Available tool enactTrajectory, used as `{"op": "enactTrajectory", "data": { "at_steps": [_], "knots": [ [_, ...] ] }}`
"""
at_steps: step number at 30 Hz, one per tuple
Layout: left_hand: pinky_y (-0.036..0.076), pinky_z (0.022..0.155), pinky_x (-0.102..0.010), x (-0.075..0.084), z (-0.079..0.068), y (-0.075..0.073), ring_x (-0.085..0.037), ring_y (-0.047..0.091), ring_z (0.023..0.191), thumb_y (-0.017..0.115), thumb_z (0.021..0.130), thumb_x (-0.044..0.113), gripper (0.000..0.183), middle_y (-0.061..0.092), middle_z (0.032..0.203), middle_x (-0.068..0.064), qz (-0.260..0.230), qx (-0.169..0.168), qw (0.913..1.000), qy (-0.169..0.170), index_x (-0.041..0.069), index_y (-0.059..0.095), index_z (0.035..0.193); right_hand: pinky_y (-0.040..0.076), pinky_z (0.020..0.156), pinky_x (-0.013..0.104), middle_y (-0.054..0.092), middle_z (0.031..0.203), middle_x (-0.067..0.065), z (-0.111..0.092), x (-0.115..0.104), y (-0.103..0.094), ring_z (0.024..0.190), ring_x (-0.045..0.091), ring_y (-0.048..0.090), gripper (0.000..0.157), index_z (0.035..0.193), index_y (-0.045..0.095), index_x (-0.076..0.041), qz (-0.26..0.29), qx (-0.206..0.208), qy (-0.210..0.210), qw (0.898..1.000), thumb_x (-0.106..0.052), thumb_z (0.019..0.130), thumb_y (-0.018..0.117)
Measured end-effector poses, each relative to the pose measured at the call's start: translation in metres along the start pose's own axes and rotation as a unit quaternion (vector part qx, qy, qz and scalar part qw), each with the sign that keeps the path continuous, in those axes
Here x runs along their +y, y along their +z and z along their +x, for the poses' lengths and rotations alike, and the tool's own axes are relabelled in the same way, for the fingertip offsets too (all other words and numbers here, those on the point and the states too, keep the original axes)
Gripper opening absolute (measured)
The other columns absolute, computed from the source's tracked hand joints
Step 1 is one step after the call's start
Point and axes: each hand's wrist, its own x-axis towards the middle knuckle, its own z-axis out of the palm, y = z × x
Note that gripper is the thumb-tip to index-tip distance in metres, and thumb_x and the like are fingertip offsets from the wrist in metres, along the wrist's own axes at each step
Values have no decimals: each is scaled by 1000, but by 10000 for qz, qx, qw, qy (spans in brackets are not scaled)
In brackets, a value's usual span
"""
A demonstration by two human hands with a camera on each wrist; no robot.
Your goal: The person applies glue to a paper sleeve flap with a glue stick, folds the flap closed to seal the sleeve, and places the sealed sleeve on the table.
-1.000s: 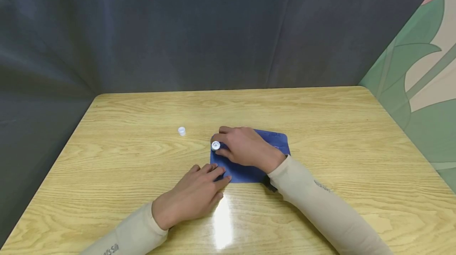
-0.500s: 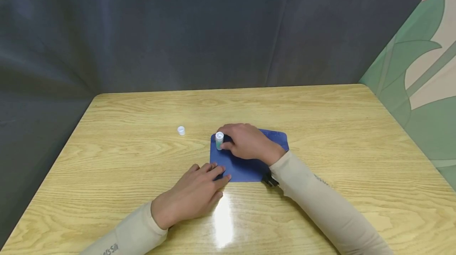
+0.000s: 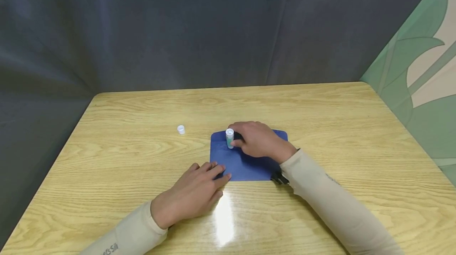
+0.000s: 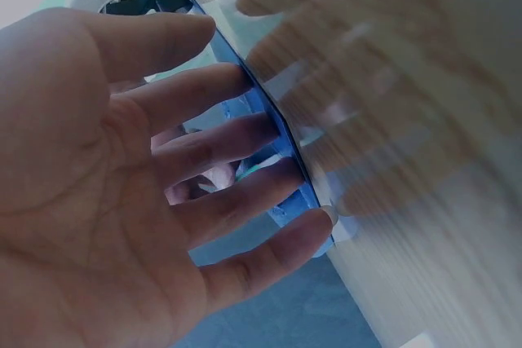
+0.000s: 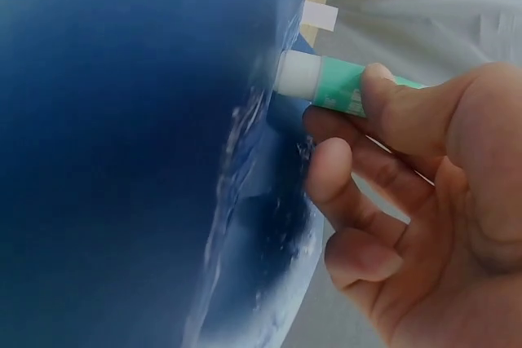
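A blue envelope (image 3: 246, 170) lies on the table, its flap (image 3: 218, 137) folded out at the far side. My right hand (image 3: 258, 139) pinches a white and green glue stick (image 3: 229, 139) between thumb and fingers. The stick stands nearly upright, its lower end at the flap's fold. In the right wrist view, the glue stick (image 5: 338, 85) meets the blue paper, and shiny glue smears (image 5: 228, 152) run along the fold. My left hand (image 3: 194, 191) rests its spread fingers on the envelope's near left corner; in the left wrist view, those fingers (image 4: 216, 146) lie fairly straight over the blue edge.
A small white cap (image 3: 181, 129) sits on the wooden table (image 3: 135, 140), left of the envelope. A black mount (image 3: 279, 178) shows under my right wrist. Behind the table hangs a dark curtain (image 3: 185, 29), and a leaf-patterned panel (image 3: 427, 69) stands at the right.
My right hand has moved the glue stick rightward along the fold, from near the envelope's left end. The stick now shows more of its side. My left hand has stayed in place.
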Motion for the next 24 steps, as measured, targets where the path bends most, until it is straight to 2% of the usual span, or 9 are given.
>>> {"op": "enactTrajectory", "data": {
  "at_steps": [7,15,20,24],
  "knots": [
    [47,97,-48,1,0,-1,-28,50,135,55,102,33,43,56,145,-2,-1,-53,10000,24,19,58,142,54,75,40,71,111,1,-15,14,-4,89,18,67,25,119,66,-15,-93,171,-39,9998,-27,97,66],
    [48,96,-49,0,0,-1,-28,50,136,54,102,33,43,55,146,-3,1,-62,10000,57,19,56,143,56,79,44,71,116,6,-37,35,-12,92,22,70,37,129,64,-10,-182,239,250,9992,-27,96,67],
    [48,96,-49,-1,-1,-1,-29,49,137,53,103,33,43,54,147,-3,-30,-32,10000,62,19,56,144,50,69,38,69,95,-1,-51,53,-16,77,15,62,22,111,67,-13,-277,324,410,9983,-27,94,70],
    [48,96,-50,-2,-2,0,-29,49,137,54,103,32,43,54,147,-4,-85,-2,10000,42,19,56,143,41,64,33,59,79,-4,-65,66,-22,67,13,51,13,96,63,-16,-243,321,624,9972,-26,93,71]
  ]
}}
